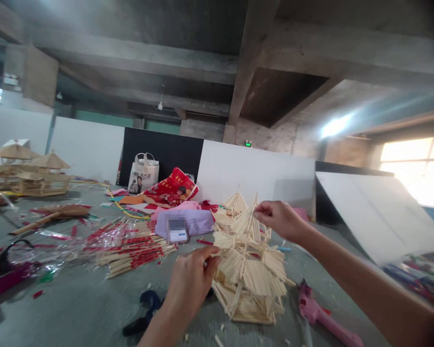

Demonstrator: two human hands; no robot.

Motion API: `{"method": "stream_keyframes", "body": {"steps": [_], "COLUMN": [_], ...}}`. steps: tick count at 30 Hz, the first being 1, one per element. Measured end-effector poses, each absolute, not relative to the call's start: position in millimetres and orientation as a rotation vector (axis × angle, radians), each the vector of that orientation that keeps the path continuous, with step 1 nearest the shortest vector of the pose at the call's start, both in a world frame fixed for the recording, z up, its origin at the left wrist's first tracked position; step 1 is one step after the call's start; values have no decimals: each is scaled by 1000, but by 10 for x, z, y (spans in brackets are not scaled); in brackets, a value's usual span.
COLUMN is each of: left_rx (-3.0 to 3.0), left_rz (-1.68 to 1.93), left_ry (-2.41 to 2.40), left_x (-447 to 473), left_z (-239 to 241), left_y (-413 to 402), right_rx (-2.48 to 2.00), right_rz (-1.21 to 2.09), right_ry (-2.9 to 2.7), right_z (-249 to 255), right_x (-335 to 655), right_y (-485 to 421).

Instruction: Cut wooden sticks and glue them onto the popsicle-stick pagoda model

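Note:
A small pagoda model [249, 270] built of pale wooden sticks stands on the grey floor in front of me. My left hand [190, 282] has its fingers pinched against the edge of a lower roof tier on the model's left side. My right hand [280, 219] is closed in a pinch at the top of the model, on a thin upright stick near the roof peak.
A pile of chopsticks in red wrappers [130, 248] lies to the left. A phone [178, 230] rests on lilac cloth. A pink glue gun [323, 318] lies right of the model, a dark blue clamp [146, 313] left. Larger stick models [25, 173] stand far left. A white board [379, 217] leans at right.

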State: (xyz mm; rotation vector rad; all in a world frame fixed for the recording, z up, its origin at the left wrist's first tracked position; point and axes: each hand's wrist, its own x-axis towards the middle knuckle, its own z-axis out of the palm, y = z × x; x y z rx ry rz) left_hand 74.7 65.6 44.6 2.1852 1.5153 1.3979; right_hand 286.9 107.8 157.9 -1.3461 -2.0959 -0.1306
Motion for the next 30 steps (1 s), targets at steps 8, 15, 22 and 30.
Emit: {"method": "stream_keyframes", "body": {"steps": [8,15,22,30], "left_rx": [2177,2149,2148,2119], "left_rz": [1335,1406,1385,1362], "left_ry": [1511,1438,1484,1508], "left_x": [665,673,613,539], "left_z": [432,351,321,318], "left_y": [823,843,827,810], "right_rx": [-1309,-1700,-1730,-1726], "right_rz": [-178,-33,109,129], "right_ry": [-1985,-1962,-1907,-1882], "right_z": [1923,1509,1418,1366], "right_x": [2844,2987,2982,2991], "right_y": [930,1059,1216,1303]}}
